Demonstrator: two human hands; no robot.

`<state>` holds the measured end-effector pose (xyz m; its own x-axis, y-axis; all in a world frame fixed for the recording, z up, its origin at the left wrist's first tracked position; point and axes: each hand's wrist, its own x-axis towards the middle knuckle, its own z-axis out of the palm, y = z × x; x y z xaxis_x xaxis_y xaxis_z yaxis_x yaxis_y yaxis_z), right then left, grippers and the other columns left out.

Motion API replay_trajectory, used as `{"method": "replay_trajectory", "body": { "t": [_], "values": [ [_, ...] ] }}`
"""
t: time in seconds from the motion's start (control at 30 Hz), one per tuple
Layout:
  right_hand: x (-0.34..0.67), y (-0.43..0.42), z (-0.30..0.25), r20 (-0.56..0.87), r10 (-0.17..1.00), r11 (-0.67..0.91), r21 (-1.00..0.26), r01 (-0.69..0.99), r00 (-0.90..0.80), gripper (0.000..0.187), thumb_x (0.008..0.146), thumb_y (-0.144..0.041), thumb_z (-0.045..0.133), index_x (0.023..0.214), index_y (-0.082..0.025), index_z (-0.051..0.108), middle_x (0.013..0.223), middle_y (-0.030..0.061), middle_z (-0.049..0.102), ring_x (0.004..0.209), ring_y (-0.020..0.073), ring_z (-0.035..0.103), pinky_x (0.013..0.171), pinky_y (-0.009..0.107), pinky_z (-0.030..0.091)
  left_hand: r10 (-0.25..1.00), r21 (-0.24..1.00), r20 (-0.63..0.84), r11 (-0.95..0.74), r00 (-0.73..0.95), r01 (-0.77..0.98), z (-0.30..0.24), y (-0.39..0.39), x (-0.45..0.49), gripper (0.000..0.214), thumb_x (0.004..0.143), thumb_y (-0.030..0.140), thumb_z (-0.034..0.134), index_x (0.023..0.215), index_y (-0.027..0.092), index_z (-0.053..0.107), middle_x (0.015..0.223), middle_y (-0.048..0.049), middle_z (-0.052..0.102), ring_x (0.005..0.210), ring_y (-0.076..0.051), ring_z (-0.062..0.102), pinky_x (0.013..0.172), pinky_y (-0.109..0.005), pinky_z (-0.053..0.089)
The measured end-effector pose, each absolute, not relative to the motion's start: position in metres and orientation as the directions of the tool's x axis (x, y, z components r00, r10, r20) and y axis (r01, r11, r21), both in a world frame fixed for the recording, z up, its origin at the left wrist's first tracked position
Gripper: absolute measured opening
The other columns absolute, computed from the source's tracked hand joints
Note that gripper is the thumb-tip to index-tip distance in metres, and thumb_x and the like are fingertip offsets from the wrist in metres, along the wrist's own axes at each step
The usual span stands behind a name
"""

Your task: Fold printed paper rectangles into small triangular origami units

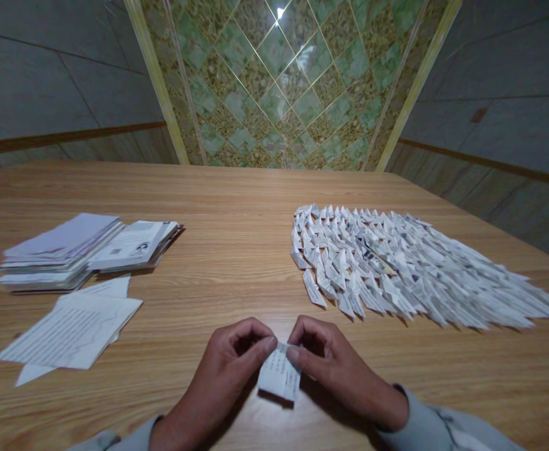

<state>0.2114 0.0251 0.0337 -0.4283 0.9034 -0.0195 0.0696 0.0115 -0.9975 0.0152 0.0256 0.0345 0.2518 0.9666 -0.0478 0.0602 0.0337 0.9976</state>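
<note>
A small folded piece of printed paper is held between my two hands, just above the table's near side. My left hand pinches its upper left corner between thumb and fingers. On the opposite corner, my right hand grips it the same way, thumb on top. The fingertips behind the paper are partly hidden. To the right, beyond my right hand, stand many folded paper boats packed in close rows, most of them white with print.
At the left of the wooden table lies a stack of books and papers, with a printed booklet against it. Loose printed sheets overlap nearer to me. A green tiled wall rises behind the table.
</note>
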Motion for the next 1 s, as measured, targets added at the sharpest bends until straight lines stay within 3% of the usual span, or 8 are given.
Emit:
{"method": "replay_trajectory", "body": {
  "t": [0.13,0.27,0.37,0.5,0.63,0.73,0.9,1.0],
  "values": [
    [0.210,0.024,0.035,-0.014,0.895,0.040,-0.993,0.111,-0.447,0.040,0.089,-0.055,0.064,0.078,-0.016,0.058,0.068,-0.0024,0.051,0.064,0.0128,0.043,0.059,0.026,0.033,0.944,0.997,-0.041,0.020,0.326,0.068,0.036,0.021,0.017,0.022,0.088,0.032,0.068,0.075,0.015,0.070,0.068,-0.0005,0.065,0.064,-0.014,0.057,0.061,-0.023,0.046],
    [0.208,0.025,0.036,0.023,0.932,0.018,-1.000,-0.017,-0.362,0.039,0.089,-0.054,0.066,0.078,-0.017,0.058,0.070,-0.0013,0.054,0.066,0.0134,0.048,0.062,0.027,0.037,0.943,0.997,-0.065,0.072,0.327,-0.010,0.036,0.021,0.019,0.019,0.087,0.034,0.069,0.085,0.016,0.070,0.075,-0.0020,0.069,0.069,-0.016,0.061,0.064,-0.025,0.048],
    [0.209,0.026,0.036,0.019,0.934,-0.012,-0.996,-0.084,-0.357,0.037,0.089,-0.052,0.067,0.080,-0.018,0.057,0.073,0.0000,0.058,0.068,0.0144,0.052,0.065,0.028,0.041,0.953,0.998,-0.066,0.070,0.296,-0.001,0.036,0.023,0.018,0.022,0.086,0.036,0.071,0.079,0.015,0.071,0.072,-0.0028,0.070,0.067,-0.017,0.062,0.065,-0.026,0.049],
    [0.208,0.025,0.037,0.013,0.927,0.025,-0.999,0.028,-0.375,0.034,0.091,-0.050,0.065,0.087,-0.017,0.060,0.074,-0.0007,0.057,0.069,0.0142,0.050,0.063,0.027,0.039,0.950,0.985,0.013,-0.066,0.313,0.159,0.039,0.021,0.017,0.024,0.088,0.035,0.067,0.076,0.016,0.073,0.070,-0.0041,0.071,0.067,-0.018,0.063,0.064,-0.026,0.047],
    [0.207,0.023,0.037,0.043,0.924,0.107,-0.983,0.151,-0.381,0.033,0.092,-0.047,0.062,0.079,-0.017,0.059,0.068,-0.0020,0.055,0.063,0.0130,0.047,0.058,0.026,0.036,0.923,0.914,0.111,-0.240,0.368,0.328,0.040,0.017,0.018,0.027,0.091,0.033,0.062,0.072,0.018,0.074,0.069,-0.0044,0.071,0.066,-0.018,0.063,0.063,-0.026,0.045],
    [0.208,0.024,0.037,0.080,0.938,0.134,-0.981,0.141,-0.337,0.030,0.093,-0.043,0.061,0.077,-0.018,0.058,0.068,-0.0018,0.055,0.064,0.0134,0.049,0.059,0.026,0.038,0.942,0.933,0.065,-0.175,0.330,0.315,0.039,0.021,0.018,0.024,0.091,0.034,0.063,0.077,0.018,0.075,0.072,-0.0046,0.072,0.068,-0.019,0.064,0.064,-0.025,0.046],
    [0.211,0.027,0.036,0.089,0.965,0.115,-0.989,0.093,-0.245,0.029,0.093,-0.042,0.060,0.078,-0.018,0.056,0.072,-0.0018,0.053,0.067,0.0136,0.048,0.061,0.026,0.039,0.975,0.991,-0.051,0.022,0.216,0.135,0.040,0.030,0.016,0.017,0.081,0.032,0.070,0.075,0.015,0.072,0.068,-0.0031,0.069,0.064,-0.017,0.060,0.060,-0.024,0.046],
    [0.211,0.027,0.036,0.081,0.960,0.115,-0.987,0.115,-0.267,0.028,0.094,-0.042,0.058,0.079,-0.019,0.056,0.071,-0.0020,0.052,0.067,0.0138,0.046,0.060,0.025,0.037,0.974,0.991,-0.039,0.010,0.221,0.131,0.041,0.029,0.015,0.018,0.082,0.031,0.069,0.073,0.015,0.070,0.066,-0.0021,0.066,0.062,-0.016,0.057,0.058,-0.023,0.045]
  ]
}}
